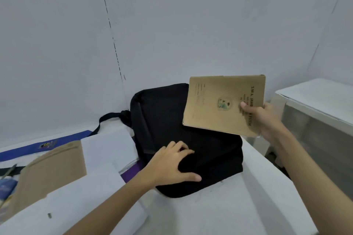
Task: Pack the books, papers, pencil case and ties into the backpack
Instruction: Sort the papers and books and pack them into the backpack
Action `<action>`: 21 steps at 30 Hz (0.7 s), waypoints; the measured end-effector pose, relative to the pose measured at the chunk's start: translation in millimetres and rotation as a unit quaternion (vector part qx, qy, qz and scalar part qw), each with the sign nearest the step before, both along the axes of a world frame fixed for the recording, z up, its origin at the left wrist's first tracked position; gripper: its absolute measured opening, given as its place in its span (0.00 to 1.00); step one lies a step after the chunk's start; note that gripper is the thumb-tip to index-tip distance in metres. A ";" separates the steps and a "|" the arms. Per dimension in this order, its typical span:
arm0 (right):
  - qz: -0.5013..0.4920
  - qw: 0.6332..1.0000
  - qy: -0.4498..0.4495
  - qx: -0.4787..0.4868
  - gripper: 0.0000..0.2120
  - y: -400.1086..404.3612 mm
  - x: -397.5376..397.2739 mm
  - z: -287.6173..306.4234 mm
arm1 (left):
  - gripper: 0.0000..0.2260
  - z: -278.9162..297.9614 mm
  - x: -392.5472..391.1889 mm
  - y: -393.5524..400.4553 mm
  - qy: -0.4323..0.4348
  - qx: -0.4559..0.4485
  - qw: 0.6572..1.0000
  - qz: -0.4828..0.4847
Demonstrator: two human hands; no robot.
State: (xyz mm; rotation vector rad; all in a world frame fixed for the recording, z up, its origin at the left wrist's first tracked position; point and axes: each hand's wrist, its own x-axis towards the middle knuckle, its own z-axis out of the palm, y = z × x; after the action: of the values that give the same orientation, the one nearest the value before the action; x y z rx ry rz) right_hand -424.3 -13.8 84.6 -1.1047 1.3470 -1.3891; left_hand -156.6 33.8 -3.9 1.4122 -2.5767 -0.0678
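A black backpack [210, 149] lies flat on the white table, one strap trailing to the left. My left hand [170, 166] rests on its near edge, fingers spread and pressing the fabric. My right hand [265, 118] holds a brown exercise book [219, 105] by its right edge, raised above the backpack's far right side. To the left lie another brown book [51, 168], white papers [107, 150] and a blue tie [38, 148] with a badge. A blue pencil case [6, 187] shows at the left edge, partly cut off.
A white wall stands close behind the table. To the right, beyond a gap, is a white cabinet with a grey glass front [315, 120]. More white paper [86, 212] covers the near left of the table [257, 196]. A purple item [133, 171] peeks from under the papers.
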 end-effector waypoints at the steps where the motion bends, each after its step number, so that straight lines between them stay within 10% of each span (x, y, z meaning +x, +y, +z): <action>1: 0.010 1.000 -0.018 0.006 0.07 -4.8 -1.9 -1.8 | 0.31 -3.6 1.3 2.3 0.011 0.008 1.000 -0.004; 4: 0.049 0.997 -0.061 0.007 0.05 -19.0 -11.2 -2.7 | 0.13 -7.5 0.4 -0.3 0.171 0.055 0.983 0.047; 8: 0.130 0.987 -0.098 0.004 0.07 -33.0 -17.0 -5.7 | 0.18 7.5 17.5 -16.3 0.354 0.157 0.897 0.214; 14: 0.277 0.955 -0.090 0.055 0.28 -53.9 -27.7 -8.3 | 0.11 66.8 43.1 -48.1 0.705 0.314 0.532 0.347; 21: 0.320 0.937 -0.044 0.135 0.09 -76.0 -14.3 -7.6 | 0.19 153.9 52.9 -94.2 0.758 0.204 0.543 0.299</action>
State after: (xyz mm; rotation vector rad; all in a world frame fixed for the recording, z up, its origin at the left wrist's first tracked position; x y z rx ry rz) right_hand -438.6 -89.8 77.0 -1.1380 0.9495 -0.7411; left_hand -103.7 -60.4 150.0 1.2017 -0.5724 -1.1978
